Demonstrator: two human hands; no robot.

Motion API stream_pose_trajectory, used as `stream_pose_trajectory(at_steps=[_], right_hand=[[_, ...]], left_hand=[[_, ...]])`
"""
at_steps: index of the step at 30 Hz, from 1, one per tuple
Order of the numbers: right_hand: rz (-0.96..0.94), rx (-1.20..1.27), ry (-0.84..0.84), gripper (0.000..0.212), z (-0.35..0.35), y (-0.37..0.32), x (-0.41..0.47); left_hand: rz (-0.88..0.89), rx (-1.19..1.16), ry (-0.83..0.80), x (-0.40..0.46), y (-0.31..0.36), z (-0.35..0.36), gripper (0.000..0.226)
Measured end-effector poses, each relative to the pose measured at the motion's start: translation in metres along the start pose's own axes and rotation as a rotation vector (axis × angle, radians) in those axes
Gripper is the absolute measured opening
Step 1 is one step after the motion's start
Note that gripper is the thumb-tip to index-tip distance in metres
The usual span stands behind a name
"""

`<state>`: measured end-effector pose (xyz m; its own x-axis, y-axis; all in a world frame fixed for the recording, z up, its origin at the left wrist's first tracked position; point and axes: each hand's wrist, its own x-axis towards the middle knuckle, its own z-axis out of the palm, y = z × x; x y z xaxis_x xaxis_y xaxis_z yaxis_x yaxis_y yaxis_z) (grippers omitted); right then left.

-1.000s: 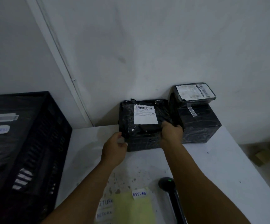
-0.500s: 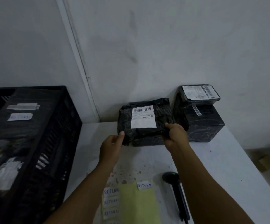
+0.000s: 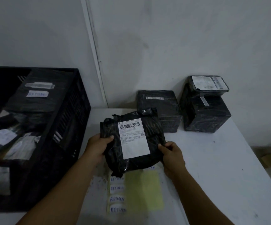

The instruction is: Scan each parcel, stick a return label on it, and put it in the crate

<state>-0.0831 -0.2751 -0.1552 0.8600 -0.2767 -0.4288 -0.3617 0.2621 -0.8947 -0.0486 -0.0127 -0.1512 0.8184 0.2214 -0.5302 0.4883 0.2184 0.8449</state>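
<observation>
Lying nearest on the white table is a yellow backing sheet with a column of handwritten return labels along its left edge. Just beyond and above it, both hands are holding a black poly-bag parcel, its white shipping label facing up. The left hand is gripping the left edge, thumb curled on top; the right hand is pinching the lower right edge. Farther back, two black-wrapped boxes are sitting against the wall, a small parcel topping the right one. At left, the black crate is holding labelled parcels.
</observation>
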Motion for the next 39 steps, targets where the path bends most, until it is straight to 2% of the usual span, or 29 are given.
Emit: stream_pose_trajectory(at_steps=[2,4,6,8,11,13,15,16,18,21,23,25,31,35,39], right_hand=[[-0.105,-0.306,0.045,0.021,-0.003,0.009,-0.007],[-0.217,-0.485,0.043,0.018,-0.006,0.014,-0.014],[-0.354,-0.656,0.091,0.030,-0.013,0.018,-0.020],[-0.434,-0.828,0.247,0.052,-0.026,0.023,-0.023],[-0.283,-0.958,0.470,0.080,-0.051,0.032,-0.023],[-0.078,-1.021,0.454,0.096,-0.068,0.041,-0.020],[0.121,-1.039,0.344,0.100,-0.080,0.052,-0.013],[0.187,-1.012,0.272,0.095,-0.083,0.056,-0.010],[0.223,-0.979,0.175,0.072,-0.083,0.062,-0.005],[0.178,-0.997,0.173,0.035,-0.079,0.062,0.000],[0.142,-0.936,0.177,0.023,-0.072,0.058,-0.005],[0.077,-0.810,0.139,0.018,-0.062,0.053,-0.016],[0.008,-0.467,-0.134,0.019,-0.015,0.017,-0.066],[0.010,-0.474,-0.221,0.017,0.004,0.001,-0.089],[0.010,-0.480,-0.234,0.017,0.008,-0.003,-0.103]], left_hand=[[-0.021,-0.042,0.057,-0.001,-0.015,-0.005,0.018],[-0.027,-0.050,0.096,0.001,-0.025,-0.010,0.020],[-0.006,-0.039,0.131,0.003,-0.031,-0.013,0.019],[0.025,-0.004,0.158,0.005,-0.036,-0.015,0.020],[0.048,0.054,0.173,0.007,-0.041,-0.016,0.021],[0.065,0.096,0.183,0.008,-0.042,-0.016,0.019],[0.103,0.140,0.193,0.008,-0.042,-0.015,0.020],[0.130,0.168,0.194,0.007,-0.042,-0.015,0.022],[0.171,0.220,0.185,0.007,-0.041,-0.016,0.024],[0.192,0.259,0.184,0.009,-0.040,-0.019,0.025],[0.189,0.267,0.189,0.010,-0.040,-0.020,0.025],[0.181,0.272,0.186,0.010,-0.040,-0.021,0.025],[0.164,0.288,0.197,0.013,-0.042,-0.023,0.025],[0.159,0.311,0.209,0.014,-0.040,-0.022,0.023],[0.170,0.314,0.219,0.013,-0.040,-0.022,0.022]])
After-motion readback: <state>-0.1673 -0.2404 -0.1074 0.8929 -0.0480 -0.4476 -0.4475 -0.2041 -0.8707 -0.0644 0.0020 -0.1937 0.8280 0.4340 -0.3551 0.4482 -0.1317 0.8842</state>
